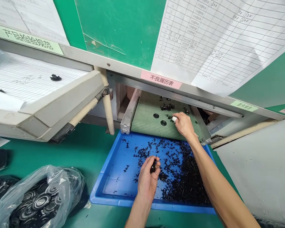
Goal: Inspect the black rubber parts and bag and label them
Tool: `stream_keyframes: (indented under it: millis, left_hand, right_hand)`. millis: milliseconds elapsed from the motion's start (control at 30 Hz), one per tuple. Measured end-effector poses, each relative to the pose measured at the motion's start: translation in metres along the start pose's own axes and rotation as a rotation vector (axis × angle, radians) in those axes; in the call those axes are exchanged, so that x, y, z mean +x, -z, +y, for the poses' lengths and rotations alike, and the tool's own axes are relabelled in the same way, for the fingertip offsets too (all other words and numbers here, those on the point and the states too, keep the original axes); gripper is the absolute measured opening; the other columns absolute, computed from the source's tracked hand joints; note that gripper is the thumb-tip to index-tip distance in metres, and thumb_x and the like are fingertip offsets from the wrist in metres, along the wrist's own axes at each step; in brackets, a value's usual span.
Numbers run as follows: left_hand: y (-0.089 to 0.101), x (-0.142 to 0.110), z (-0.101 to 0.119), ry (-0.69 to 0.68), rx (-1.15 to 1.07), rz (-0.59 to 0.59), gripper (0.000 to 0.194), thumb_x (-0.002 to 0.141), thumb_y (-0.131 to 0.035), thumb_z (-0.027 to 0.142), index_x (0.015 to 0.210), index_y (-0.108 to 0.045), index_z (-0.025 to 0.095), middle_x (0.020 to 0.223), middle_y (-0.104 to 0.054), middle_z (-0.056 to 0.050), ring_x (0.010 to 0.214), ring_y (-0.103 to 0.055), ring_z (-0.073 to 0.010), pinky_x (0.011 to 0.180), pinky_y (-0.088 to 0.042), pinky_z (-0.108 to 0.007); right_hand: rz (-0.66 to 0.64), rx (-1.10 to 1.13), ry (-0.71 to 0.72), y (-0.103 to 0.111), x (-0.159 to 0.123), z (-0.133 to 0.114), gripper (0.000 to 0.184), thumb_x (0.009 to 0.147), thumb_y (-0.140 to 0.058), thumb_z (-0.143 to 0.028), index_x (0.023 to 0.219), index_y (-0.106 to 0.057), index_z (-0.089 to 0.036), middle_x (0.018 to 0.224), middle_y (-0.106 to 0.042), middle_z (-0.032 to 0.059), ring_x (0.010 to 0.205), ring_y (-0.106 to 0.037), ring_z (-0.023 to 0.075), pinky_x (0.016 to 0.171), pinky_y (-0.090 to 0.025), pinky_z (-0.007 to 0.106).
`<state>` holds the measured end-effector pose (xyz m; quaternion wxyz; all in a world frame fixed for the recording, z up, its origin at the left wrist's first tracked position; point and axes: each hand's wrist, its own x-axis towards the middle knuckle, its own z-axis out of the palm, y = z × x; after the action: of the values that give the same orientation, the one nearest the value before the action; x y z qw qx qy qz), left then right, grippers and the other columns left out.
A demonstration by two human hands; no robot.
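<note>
Bright, even indoor light from no visible source, with faint glare on the plastic bag [38, 199]. Soft shadows only, darkest beneath the metal ledge [171, 95]. Strong wide-angle bending toward the frame edges, slight softness across the small black parts [180, 177].

Below the left hand [146, 180]: blue tray [114, 180] of smooth, glossy plastic. Under the right hand [184, 124]: rough woven green mesh [142, 117] in a dull metal frame [130, 110].

Blue plastic tray [180, 207], black parts [187, 186] inside. Green woven mat [142, 117] and white tool grip [174, 119] just behind the tray.
</note>
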<state>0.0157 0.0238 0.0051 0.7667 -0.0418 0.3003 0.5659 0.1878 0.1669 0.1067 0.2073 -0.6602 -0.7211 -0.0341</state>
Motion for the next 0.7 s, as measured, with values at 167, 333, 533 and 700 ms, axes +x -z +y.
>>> stream_keyframes:
  millis: [167, 333, 533, 700]
  left_hand:
    - [0.001, 0.0, 0.001, 0.01, -0.026, 0.008, 0.021, 0.07, -0.077, 0.023, 0.078, -0.06, 0.015, 0.076, -0.065, -0.003, 0.056, -0.056, -0.0064, 0.047, -0.046, -0.013]
    - [0.0, -0.001, 0.002, 0.001, 0.02, -0.018, 0.029, 0.065, -0.08, 0.021, 0.09, -0.067, 0.013, 0.077, -0.065, -0.003, 0.058, -0.056, -0.0058, 0.046, -0.043, -0.012]
    - [-0.002, -0.003, 0.002, -0.026, 0.068, -0.056, 0.031, 0.065, -0.08, 0.029, 0.088, -0.067, 0.013, 0.077, -0.063, -0.003, 0.061, -0.057, -0.0069, 0.043, -0.037, -0.012]
    - [0.0, -0.006, -0.008, -0.005, 0.085, -0.116, 0.044, 0.062, -0.081, 0.041, 0.088, -0.06, 0.012, 0.06, -0.05, 0.006, 0.038, -0.026, 0.0015, 0.035, -0.012, -0.013]
  right_hand:
    - [-0.05, 0.055, 0.052, -0.005, 0.017, -0.001, 0.037, 0.078, -0.047, -0.007, 0.106, -0.069, -0.016, 0.109, -0.065, 0.0071, 0.095, -0.059, 0.0193, 0.084, -0.041, 0.027]
    - [-0.035, 0.083, 0.062, 0.001, 0.014, -0.004, 0.031, 0.078, -0.045, -0.008, 0.096, -0.069, -0.016, 0.096, -0.068, 0.0056, 0.086, -0.06, 0.0179, 0.077, -0.041, 0.026]
    - [-0.097, 0.25, 0.044, 0.007, -0.054, -0.027, 0.022, 0.08, -0.046, -0.018, 0.085, -0.067, -0.018, 0.08, -0.066, 0.0025, 0.073, -0.059, 0.0166, 0.07, -0.042, 0.026]
    - [-0.244, 0.302, 0.048, -0.021, -0.156, -0.017, 0.03, 0.086, -0.039, -0.023, 0.096, -0.066, -0.02, 0.092, -0.066, 0.0056, 0.085, -0.063, 0.0199, 0.077, -0.047, 0.031]
